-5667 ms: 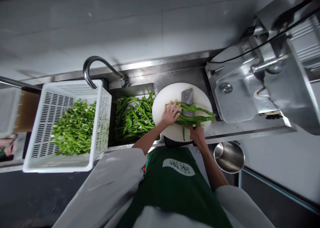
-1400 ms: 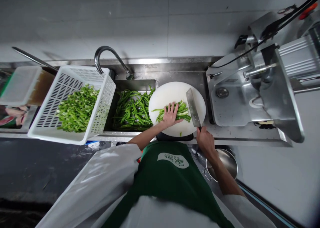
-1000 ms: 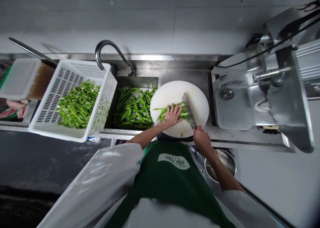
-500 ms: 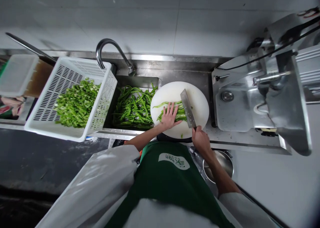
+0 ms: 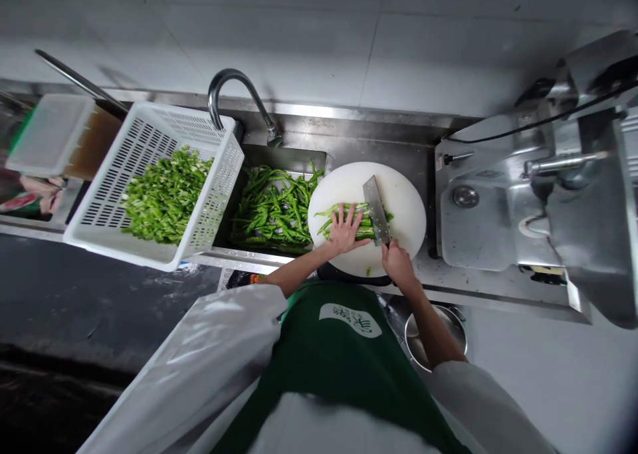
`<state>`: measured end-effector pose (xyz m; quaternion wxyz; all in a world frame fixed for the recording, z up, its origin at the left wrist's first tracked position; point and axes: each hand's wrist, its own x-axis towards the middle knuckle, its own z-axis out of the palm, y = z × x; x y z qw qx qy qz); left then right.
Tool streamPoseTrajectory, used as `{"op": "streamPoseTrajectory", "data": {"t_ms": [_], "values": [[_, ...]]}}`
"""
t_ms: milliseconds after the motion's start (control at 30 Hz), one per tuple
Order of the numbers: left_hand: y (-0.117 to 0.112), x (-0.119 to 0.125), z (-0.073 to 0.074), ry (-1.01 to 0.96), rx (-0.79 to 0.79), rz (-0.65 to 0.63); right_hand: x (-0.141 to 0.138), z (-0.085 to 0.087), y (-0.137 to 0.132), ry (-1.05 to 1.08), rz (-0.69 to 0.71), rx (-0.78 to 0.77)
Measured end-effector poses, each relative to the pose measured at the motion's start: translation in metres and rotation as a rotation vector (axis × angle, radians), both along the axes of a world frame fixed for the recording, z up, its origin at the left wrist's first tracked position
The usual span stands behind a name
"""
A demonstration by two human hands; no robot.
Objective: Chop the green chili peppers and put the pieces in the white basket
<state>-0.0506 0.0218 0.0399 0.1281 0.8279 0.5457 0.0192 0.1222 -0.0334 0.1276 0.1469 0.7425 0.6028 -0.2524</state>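
Observation:
On the round white cutting board [image 5: 406,205] lies a row of long green peppers [image 5: 365,229]. My left hand [image 5: 343,231] presses flat on them, its fingers spread. My right hand [image 5: 399,262] is closed round the handle of a cleaver [image 5: 377,208], whose broad blade stands across the right ends of the peppers, a little right of my left fingertips. A few cut bits show just past the blade, and a small green scrap [image 5: 368,270] lies near the board's front edge.
Left of the board, a sink [image 5: 279,155] holds many whole green peppers under a curved faucet [image 5: 239,75]. A white basket [image 5: 100,195] of chopped peppers stands farther left. A metal slicing machine [image 5: 573,195] is on the right; a steel pot [image 5: 451,321] sits below the counter edge.
The view has shifted, so the scene sits slightly to the right. Cut green bits now show right of the blade, and the cleaver lies closer to my left hand.

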Motion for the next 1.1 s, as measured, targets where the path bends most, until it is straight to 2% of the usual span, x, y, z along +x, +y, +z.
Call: {"op": "streamPoseTrajectory", "data": {"t_ms": [133, 233, 333, 500, 600, 667, 767, 900, 1000, 1100], "values": [[0.008, -0.018, 0.005, -0.018, 0.026, 0.093, 0.000, 0.026, -0.009, -0.042, 0.006, 0.020], [0.009, -0.032, 0.001, -0.004, -0.047, 0.043, -0.009, 0.039, -0.016, -0.040, 0.036, 0.011], [0.005, -0.036, -0.005, 0.015, -0.078, -0.021, -0.017, 0.034, -0.016, -0.033, 0.072, -0.004], [0.003, -0.032, -0.010, 0.034, -0.083, -0.048, -0.032, 0.002, -0.009, -0.022, 0.024, 0.013], [0.006, -0.035, -0.009, 0.024, -0.094, -0.041, -0.033, -0.007, -0.004, -0.016, 0.003, 0.022], [0.005, -0.039, -0.007, 0.010, -0.091, -0.013, -0.029, -0.003, -0.002, 0.001, 0.025, 0.021], [0.002, -0.048, -0.003, -0.012, -0.086, 0.043, -0.022, 0.014, -0.003, -0.015, 0.044, 0.051], [-0.004, -0.055, -0.004, -0.015, -0.096, 0.028, -0.027, 0.034, -0.013, -0.036, 0.066, 0.071], [-0.005, -0.054, -0.010, -0.018, -0.080, 0.006, -0.039, 0.032, -0.017, -0.030, 0.106, 0.026], [-0.003, -0.052, -0.015, -0.013, -0.070, -0.011, -0.053, 0.018, -0.015, -0.029, 0.120, -0.007]]}}
